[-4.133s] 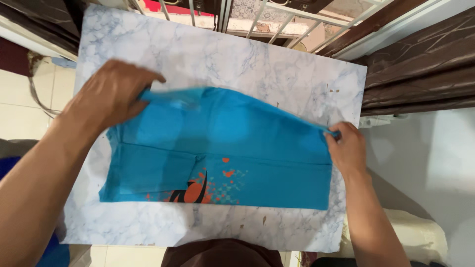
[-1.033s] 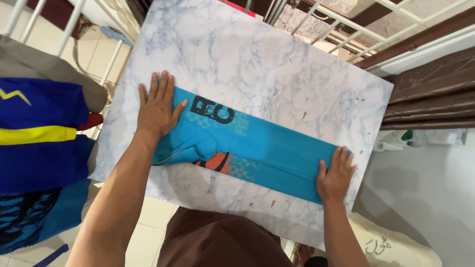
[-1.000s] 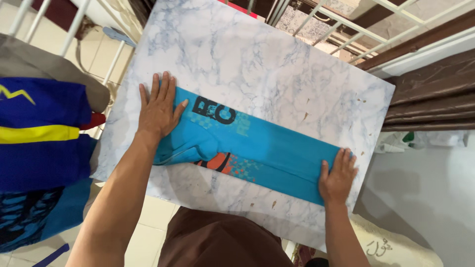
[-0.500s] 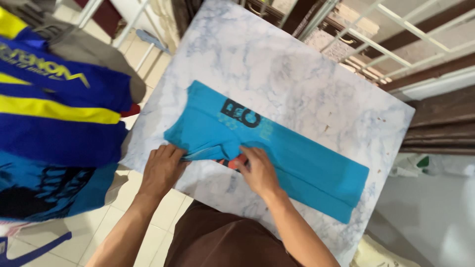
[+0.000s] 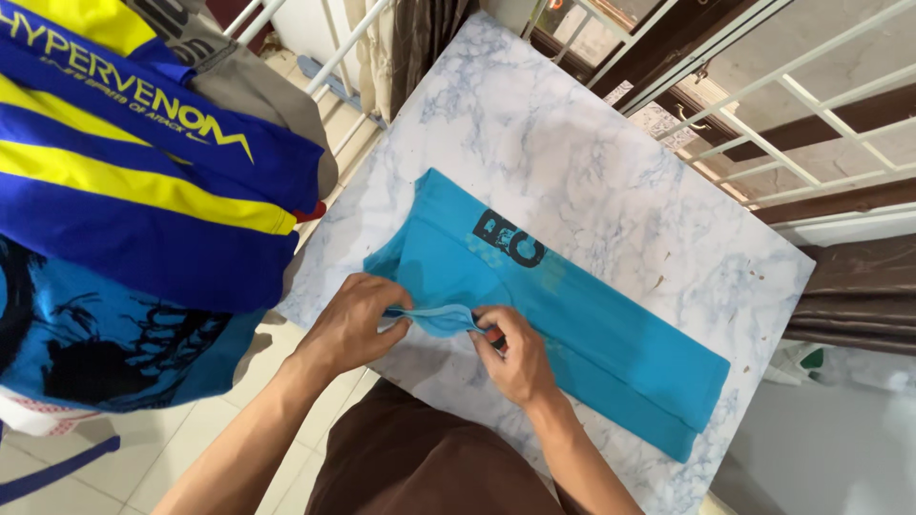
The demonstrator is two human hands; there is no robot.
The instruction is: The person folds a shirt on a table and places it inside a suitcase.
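Fingers of the left hand pinch the near edge of a folded turquoise shirt, thumb on top, lifting a small lip of cloth off the table. Just beside it, the right hand grips the same edge, fingers curled under the fabric, so both hands are closed on the cloth close together.

The shirt lies as a long narrow band slanting across the marble-patterned table, from near its left edge toward the near right corner, black printing facing up.

The step in hand looks like tidying the sleeve end along the near edge. A next move would call for an even hold, keeping the fold straight.

Left of the table hangs a blue and yellow garment.
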